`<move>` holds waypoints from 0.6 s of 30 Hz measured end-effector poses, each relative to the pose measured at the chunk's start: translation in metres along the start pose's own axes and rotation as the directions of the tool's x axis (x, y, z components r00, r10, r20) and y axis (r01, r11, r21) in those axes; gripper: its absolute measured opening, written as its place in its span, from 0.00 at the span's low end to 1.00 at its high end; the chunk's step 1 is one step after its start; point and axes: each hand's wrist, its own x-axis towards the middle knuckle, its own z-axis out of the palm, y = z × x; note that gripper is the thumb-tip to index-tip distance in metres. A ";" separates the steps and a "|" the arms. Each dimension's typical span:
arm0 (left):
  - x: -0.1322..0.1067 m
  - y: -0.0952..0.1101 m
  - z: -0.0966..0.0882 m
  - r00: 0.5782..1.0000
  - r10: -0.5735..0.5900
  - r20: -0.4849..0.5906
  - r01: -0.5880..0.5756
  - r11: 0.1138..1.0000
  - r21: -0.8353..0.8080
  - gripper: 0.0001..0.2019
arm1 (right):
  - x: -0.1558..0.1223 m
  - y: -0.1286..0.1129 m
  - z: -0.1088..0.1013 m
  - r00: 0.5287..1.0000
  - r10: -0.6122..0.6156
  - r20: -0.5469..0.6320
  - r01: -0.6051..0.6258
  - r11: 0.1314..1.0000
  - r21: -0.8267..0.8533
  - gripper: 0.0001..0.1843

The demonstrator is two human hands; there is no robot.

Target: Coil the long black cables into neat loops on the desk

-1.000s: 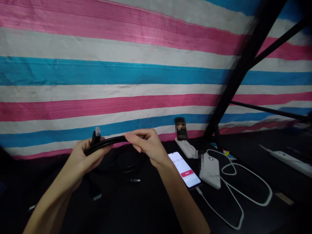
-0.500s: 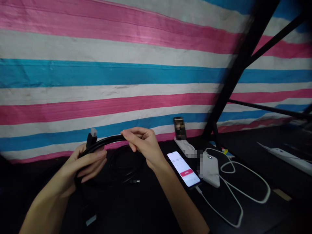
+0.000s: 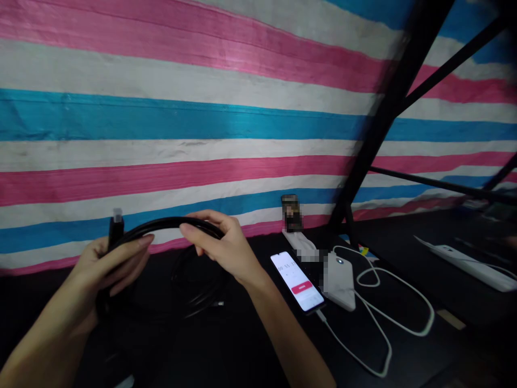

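Observation:
A thick black cable (image 3: pixel 165 225) arcs between both my hands above a dark table. My left hand (image 3: pixel 109 264) is closed around one end of it, and the plug (image 3: pixel 116 226) sticks up above my fingers. My right hand (image 3: pixel 220 245) is closed on the cable farther along, fingers curled over the top. Below my hands a coil of black cable (image 3: pixel 197 283) lies on the table, hard to make out in the dark.
A lit phone (image 3: pixel 297 280) lies to the right of my right hand, beside a white power bank (image 3: pixel 340 280) with a looping white cord (image 3: pixel 398 302). A white power strip (image 3: pixel 464 258) lies far right. A striped tarp (image 3: pixel 202 118) hangs behind. Black poles (image 3: pixel 388 108) cross at right.
Both hands have moved left and slightly down with the cable, and the arc between them has widened. The view has shifted a little.

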 end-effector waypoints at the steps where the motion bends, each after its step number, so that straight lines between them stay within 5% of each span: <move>1: 0.001 0.001 0.003 0.998 -0.017 -0.056 0.014 0.999 -0.043 0.22 | 0.003 0.004 -0.004 1.000 0.016 0.024 -0.015 0.998 -0.054 0.12; 5: 0.016 -0.004 0.018 0.976 -0.101 -0.194 0.043 0.958 -0.284 0.22 | 0.018 0.034 -0.034 0.981 0.179 0.068 -0.150 0.938 -0.313 0.11; 8: 0.037 -0.031 0.022 0.967 -0.185 -0.174 0.109 0.921 -0.373 0.21 | 0.027 0.058 -0.060 0.897 0.430 0.101 -0.353 0.836 -0.421 0.12; 11: 0.055 -0.070 0.019 0.948 -0.289 -0.131 0.249 0.933 -0.259 0.19 | 0.033 0.077 -0.077 0.795 0.606 0.022 -0.500 0.676 -0.541 0.13; 14: 0.064 -0.103 0.010 0.916 -0.394 -0.077 0.392 0.919 -0.043 0.17 | 0.036 0.090 -0.087 0.753 0.650 -0.105 -0.551 0.535 -0.640 0.14; 18: 0.065 -0.120 -0.004 0.858 -0.511 -0.051 0.506 0.824 0.255 0.17 | 0.037 0.098 -0.088 0.703 0.693 -0.163 -0.581 0.427 -0.693 0.13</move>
